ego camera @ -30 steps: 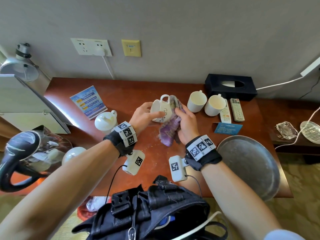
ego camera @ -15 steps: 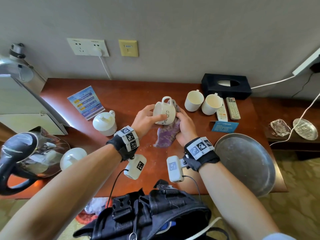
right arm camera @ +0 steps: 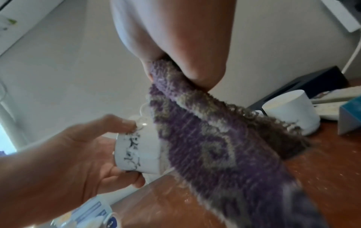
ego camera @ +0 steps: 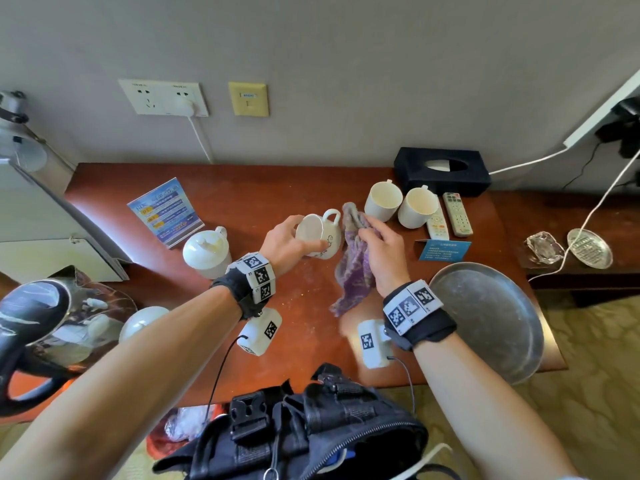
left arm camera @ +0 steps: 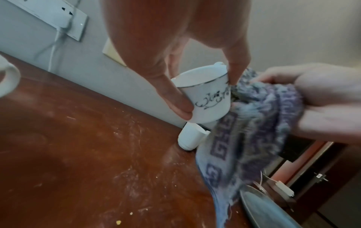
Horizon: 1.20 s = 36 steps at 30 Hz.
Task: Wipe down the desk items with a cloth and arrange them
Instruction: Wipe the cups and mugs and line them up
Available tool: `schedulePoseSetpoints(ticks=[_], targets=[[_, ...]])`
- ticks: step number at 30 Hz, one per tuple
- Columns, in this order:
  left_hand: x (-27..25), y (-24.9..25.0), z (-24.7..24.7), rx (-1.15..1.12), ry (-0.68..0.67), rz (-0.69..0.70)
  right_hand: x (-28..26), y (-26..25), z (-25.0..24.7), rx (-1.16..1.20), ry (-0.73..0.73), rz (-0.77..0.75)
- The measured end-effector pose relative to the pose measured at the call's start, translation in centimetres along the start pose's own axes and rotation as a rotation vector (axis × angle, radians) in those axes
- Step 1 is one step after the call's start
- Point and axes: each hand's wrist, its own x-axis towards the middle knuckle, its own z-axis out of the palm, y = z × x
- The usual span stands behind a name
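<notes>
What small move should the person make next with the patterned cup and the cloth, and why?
Probably bring the purple cloth back against the patterned cup and wipe its side. The left hand holds the cup tilted above the desk; the right hand grips the cloth just beside it, so wiping looks unfinished.

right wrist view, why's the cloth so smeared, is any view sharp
Right wrist view: the purple cloth is streaked with motion blur, worst at its lower end. Left wrist view: the patterned cup is fairly crisp. Head view: sharpest, though wide-angle bending curves the desk edges.
</notes>
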Motion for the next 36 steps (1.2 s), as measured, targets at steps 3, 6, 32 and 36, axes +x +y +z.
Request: schedulePoseSetpoints(ticks=[3,6,32,36], targets=[[0.0,-0.6,0.3,-0.004,-0.001,0.003,0.1,-0.5,1.4,-0.116,-0.039,-0.103],[0.4,-0.8,0.4,-0.044,0.049,-0.011,0.0,0.1,2.4,-0.133,-0.032,-0.114],[11.0,1.7,4.9,0.559,-0.024,-0.128,7.7,4.7,-5.3,0.042,0.168,0.258],[13.5,2.3,5.9,0.623,-0.053,-0.17,9.5,5.1,-6.2,0.026,0.158,0.271]])
